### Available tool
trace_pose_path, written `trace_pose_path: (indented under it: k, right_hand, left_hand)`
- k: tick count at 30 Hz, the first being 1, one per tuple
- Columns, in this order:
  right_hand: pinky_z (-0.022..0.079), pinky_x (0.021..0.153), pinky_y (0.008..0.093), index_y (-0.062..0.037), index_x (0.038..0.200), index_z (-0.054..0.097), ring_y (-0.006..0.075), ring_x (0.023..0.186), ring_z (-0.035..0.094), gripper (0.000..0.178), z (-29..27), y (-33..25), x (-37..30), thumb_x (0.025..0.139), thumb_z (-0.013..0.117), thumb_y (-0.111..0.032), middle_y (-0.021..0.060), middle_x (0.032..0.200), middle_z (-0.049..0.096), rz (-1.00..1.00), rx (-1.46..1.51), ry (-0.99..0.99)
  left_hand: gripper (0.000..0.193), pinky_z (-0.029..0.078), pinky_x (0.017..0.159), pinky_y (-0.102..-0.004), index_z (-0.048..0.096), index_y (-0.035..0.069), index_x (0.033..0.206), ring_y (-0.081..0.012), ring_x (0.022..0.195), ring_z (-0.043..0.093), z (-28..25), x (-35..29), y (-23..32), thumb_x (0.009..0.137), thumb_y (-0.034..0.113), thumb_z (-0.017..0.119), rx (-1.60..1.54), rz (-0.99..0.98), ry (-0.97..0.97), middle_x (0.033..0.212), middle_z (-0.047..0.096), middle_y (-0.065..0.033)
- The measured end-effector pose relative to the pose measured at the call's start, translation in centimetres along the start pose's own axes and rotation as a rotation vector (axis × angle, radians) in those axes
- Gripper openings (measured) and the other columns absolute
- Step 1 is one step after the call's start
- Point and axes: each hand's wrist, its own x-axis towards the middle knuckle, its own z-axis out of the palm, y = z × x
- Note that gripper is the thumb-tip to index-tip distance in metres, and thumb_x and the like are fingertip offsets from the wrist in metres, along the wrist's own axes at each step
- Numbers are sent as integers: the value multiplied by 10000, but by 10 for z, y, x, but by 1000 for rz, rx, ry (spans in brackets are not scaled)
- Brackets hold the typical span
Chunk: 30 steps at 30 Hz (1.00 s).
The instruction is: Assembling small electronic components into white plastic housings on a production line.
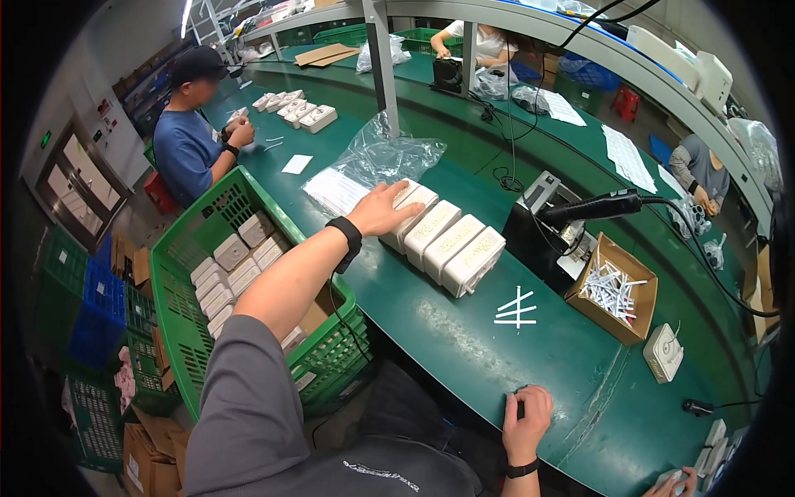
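Observation:
A row of several white plastic boxes [473, 258] with moulded patterns on top stands close together on the green workbench [431, 319]. My left hand [381, 211], with a black band on its wrist, reaches over the green crate and closes on the farthest white box [416, 197] in that row. Near the bench's front edge rests my right hand [528, 412], its fingers curled in. A dark patch shows between its thumb and fingers; whether it is an object or a shadow is unclear. Several white strips [517, 308] lie crossed on the bench between the row and my right hand.
A green crate [166, 290] of white boxes stands at left. A cardboard box [629, 327] of small white tubes, a black machine [538, 219] and a corded black tool [592, 207] are at right. A clear plastic bag [397, 157] lies beyond. A co-worker [186, 137] sits far left.

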Motion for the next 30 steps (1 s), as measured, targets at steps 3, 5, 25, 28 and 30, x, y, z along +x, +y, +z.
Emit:
trace_pose_path:
  k: [3, 5, 25, 28, 30]
  right_hand:
    - [500, 956, 464, -9, 877, 648, 374, 1034, 654, 122, -1, 1, -3, 838, 762, 13, 157, 982, 685, 6, -3, -13]
    - [502, 974, 470, -21, 891, 657, 366, 1066, 661, 130, 0, 4, -4, 836, 772, 4, 137, 1005, 688, -2, 4, -25]
    - [494, 980, 474, 3, 925, 603, 385, 1083, 619, 108, 5, 3, -4, 917, 708, 27, 164, 1036, 648, -45, -125, -129]
    - [491, 965, 464, 6, 924, 588, 380, 1075, 611, 109, 5, 3, -4, 935, 694, 29, 168, 1036, 637, -54, -155, -135]
    - [491, 955, 460, 7, 922, 578, 378, 1069, 608, 116, 7, 1, -4, 942, 689, 34, 168, 1034, 628, -63, -172, -139]
  left_hand:
    - [807, 483, 1131, -480, 524, 63, 1558, -430, 1321, 604, -2, -2, -9, 969, 586, 697, 4, 47, 42, 1446, 577, -311]
    - [773, 485, 1128, -479, 531, 59, 1553, -420, 1326, 605, -10, -5, -18, 998, 577, 677, 6, 62, 59, 1453, 580, -303]
    - [857, 552, 1001, -440, 661, 13, 1370, -400, 1160, 685, -6, -290, -199, 810, 647, 802, 279, -378, -571, 1261, 720, -248]
    - [881, 508, 1084, -455, 604, 37, 1443, -405, 1329, 572, 14, -315, -180, 783, 573, 836, 507, -265, -374, 1411, 618, -234]
    - [843, 499, 1099, -463, 598, 42, 1449, -406, 1356, 543, 34, -322, -194, 803, 535, 823, 428, -198, -391, 1425, 597, -231]
